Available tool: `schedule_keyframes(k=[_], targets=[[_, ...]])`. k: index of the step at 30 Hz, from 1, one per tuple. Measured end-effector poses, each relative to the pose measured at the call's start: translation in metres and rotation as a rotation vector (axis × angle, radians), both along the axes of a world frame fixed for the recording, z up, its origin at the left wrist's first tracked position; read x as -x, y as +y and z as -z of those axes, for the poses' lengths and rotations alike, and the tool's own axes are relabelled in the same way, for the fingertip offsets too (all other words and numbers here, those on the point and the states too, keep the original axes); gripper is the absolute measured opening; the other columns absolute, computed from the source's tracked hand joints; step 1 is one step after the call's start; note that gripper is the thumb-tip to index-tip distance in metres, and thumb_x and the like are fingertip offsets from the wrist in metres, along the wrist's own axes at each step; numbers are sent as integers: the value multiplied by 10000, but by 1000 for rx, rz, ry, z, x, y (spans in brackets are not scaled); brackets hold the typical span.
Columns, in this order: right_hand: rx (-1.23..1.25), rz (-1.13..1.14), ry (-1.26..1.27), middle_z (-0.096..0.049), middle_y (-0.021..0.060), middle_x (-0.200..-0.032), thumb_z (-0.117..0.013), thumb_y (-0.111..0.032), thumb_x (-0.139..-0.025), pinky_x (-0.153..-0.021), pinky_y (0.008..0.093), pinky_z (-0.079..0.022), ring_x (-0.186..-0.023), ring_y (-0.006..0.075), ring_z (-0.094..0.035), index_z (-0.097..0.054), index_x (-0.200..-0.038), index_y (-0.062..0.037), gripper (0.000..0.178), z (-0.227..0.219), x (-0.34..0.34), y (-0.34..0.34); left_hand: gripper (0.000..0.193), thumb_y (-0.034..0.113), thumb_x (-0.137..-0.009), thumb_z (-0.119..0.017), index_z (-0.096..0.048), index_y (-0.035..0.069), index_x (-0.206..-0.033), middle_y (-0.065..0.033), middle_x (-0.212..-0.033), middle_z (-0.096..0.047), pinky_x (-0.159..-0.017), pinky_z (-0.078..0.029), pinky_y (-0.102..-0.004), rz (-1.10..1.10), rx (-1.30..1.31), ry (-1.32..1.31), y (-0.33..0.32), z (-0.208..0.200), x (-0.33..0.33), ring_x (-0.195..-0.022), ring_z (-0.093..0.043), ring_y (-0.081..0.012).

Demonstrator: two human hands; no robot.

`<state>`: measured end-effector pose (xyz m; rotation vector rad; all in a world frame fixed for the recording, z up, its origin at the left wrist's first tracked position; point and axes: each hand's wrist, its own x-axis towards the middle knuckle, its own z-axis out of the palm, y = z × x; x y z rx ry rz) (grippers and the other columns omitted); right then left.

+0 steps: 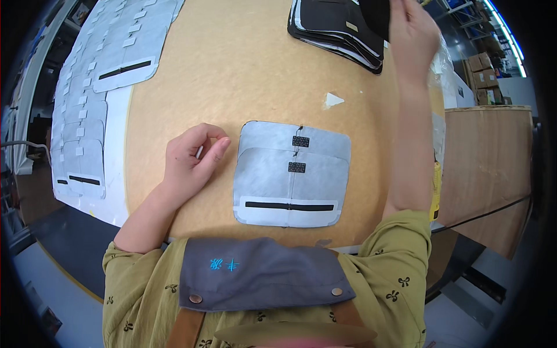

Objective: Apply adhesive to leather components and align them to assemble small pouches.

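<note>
Round-cornered, matte grey panel (264,180), black-striped; left hand (190,153) half-curled, empty beside it; right hand (416,36) pinches black piece (376,14).

Panel (278,181) on table (174,87), right of left hand (194,153); stack (336,37) behind, rightward; overlapping panels (84,119) left.

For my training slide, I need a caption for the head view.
Left hand beside a grey panel on a brown tabletop, right hand at a stack of black pieces.
</note>
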<state>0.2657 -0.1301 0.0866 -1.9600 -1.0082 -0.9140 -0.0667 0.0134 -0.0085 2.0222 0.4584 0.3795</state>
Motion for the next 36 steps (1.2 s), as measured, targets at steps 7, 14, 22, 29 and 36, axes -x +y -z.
schedule_keyframes(k=[7, 14, 22, 29, 36], targets=[[507, -38, -124, -726, -3, -1078, -573, -205, -915, -1074, 405, -328, -1025, 137, -677, -715, -1132, -115, 274, -23, 172, -110, 386, 325, -1019, -469, -677, 17, -917, 19, -659, -486, -609, -376, -256, 395, 562, 131, -8, -25, 12, -647, -455, -81], [619, -308, -31, -720, -10, -1000, -605, -223, -897, -1053, 436, -340, -999, 112, -672, -729, -1046, -155, 205, 31, 263, -154, 349, 320, -992, -562, -649, 7, -865, 9, -644, -439, -576, -363, -260, 317, 673, 342, -52, -24, 23, -652, -411, -54], [525, -379, 348, -669, 37, -1148, -702, -303, -853, -982, 400, -375, -1096, 246, -599, -652, -1177, -118, 376, 47, 230, -151, 220, 220, -912, -687, -664, 2, -893, -103, -676, -568, -562, -422, -310, 377, 92, 127, -64, -30, 46, -597, -520, -162], [474, -253, 588, -652, 69, -810, -714, -232, -834, -815, 387, -412, -848, 256, -609, -650, -848, -56, 188, 87, 217, -161, 276, 268, -902, -675, -636, 15, -798, -107, -679, -597, -549, -432, -359, 142, -233, 288, -57, -26, 43, -591, -559, -257], [457, -139, 646, -647, 67, -817, -719, -220, -824, -774, 389, -413, -824, 274, -599, -629, -831, -70, 175, 99, 207, -151, 287, 305, -854, -706, -600, 67, -733, -80, -650, -585, -542, -449, -359, 50, -414, 256, -59, -12, 31, -586, -585, -246]])
